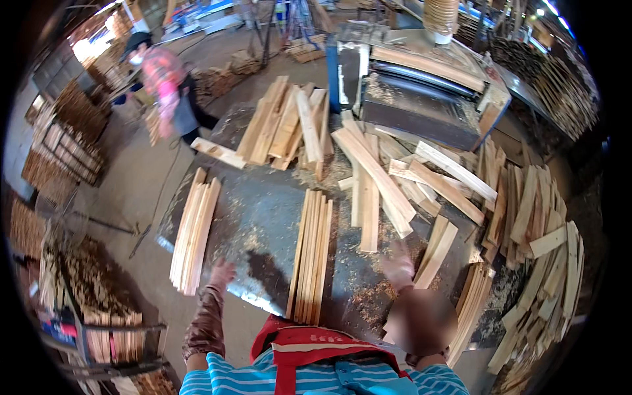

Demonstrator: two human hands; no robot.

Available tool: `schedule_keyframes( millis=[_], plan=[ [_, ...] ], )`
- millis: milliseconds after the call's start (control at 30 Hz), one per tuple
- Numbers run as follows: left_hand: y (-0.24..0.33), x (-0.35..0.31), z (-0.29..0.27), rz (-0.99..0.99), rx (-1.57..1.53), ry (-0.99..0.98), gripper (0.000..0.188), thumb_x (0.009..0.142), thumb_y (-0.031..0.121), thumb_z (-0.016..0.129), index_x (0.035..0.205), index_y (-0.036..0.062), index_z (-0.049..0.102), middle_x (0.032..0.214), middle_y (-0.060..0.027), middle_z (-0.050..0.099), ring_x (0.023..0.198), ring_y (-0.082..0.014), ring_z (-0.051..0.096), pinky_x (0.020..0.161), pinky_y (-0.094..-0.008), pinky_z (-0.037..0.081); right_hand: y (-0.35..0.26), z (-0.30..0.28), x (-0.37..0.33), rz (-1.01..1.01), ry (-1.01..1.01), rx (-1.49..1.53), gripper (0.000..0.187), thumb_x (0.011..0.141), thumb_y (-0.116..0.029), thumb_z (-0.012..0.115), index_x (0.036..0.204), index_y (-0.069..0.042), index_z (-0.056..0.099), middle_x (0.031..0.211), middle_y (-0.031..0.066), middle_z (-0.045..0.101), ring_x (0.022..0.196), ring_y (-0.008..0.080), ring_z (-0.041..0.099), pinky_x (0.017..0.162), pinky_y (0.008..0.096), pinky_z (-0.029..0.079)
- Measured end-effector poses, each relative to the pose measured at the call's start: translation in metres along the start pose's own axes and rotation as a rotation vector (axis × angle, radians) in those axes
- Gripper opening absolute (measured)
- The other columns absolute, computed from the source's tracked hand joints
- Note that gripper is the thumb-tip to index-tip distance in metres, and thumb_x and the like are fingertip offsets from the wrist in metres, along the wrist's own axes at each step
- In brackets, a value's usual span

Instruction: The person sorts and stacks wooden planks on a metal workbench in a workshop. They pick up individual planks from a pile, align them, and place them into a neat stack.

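My left hand (222, 272) is over the near edge of the dark metal table, just right of a stack of narrow wooden boards (195, 232). Its fingers reach forward, with nothing visible in them. My right hand (398, 267) is stretched out, fingers extended, above the sawdust-strewn part of the table. It is nearest to a short pair of boards (437, 251) on its right and the end of a long pale board (369, 220) ahead of it. Between my hands lies a neat bundle of narrow boards (310, 253). Slight blur softens the right fingers.
Loose boards (284, 125) lie at the far side of the table, and more criss-cross in a heap (421, 174) at right. Behind stands a planing machine (421, 105). Piled boards (546, 263) line the right edge. A person (164, 85) walks at far left, near stacked wood (66, 145).
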State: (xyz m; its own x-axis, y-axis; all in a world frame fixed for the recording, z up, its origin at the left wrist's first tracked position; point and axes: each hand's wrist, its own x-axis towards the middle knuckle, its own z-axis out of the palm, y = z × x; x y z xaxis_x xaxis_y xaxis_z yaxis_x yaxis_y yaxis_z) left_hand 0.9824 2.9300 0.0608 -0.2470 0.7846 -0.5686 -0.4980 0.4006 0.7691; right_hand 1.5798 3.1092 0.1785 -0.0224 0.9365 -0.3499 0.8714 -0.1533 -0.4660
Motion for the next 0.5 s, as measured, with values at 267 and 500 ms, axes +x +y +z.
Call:
schedule_keyframes(
  millis=[267,500],
  plan=[
    [0.049,0.178,0.195,-0.020,0.049,-0.327,0.049,0.099,0.020,0.064,0.142,0.0030,0.048,0.092,0.0005,0.060,0.077,-0.0150,0.059,0.073,-0.0330,0.051,-0.081,0.034,0.093,0.003,-0.003,0.014,0.089,0.084,-0.044,0.068,0.158,-0.012,0.028,0.164,0.0149,0.027,0.143,0.0409,0.038,0.116,0.0466,0.038],
    [0.035,0.188,0.456,0.044,0.387,-0.334,0.097,0.086,0.023,0.076,0.159,0.0032,0.016,0.138,-0.0239,0.052,0.124,-0.0351,0.055,0.107,-0.0433,0.045,0.026,0.009,0.190,0.154,0.326,-0.219,0.086,0.080,-0.042,0.074,0.151,-0.008,0.037,0.155,0.0186,0.040,0.142,0.0382,0.040,0.118,0.0428,0.033]
  ],
)
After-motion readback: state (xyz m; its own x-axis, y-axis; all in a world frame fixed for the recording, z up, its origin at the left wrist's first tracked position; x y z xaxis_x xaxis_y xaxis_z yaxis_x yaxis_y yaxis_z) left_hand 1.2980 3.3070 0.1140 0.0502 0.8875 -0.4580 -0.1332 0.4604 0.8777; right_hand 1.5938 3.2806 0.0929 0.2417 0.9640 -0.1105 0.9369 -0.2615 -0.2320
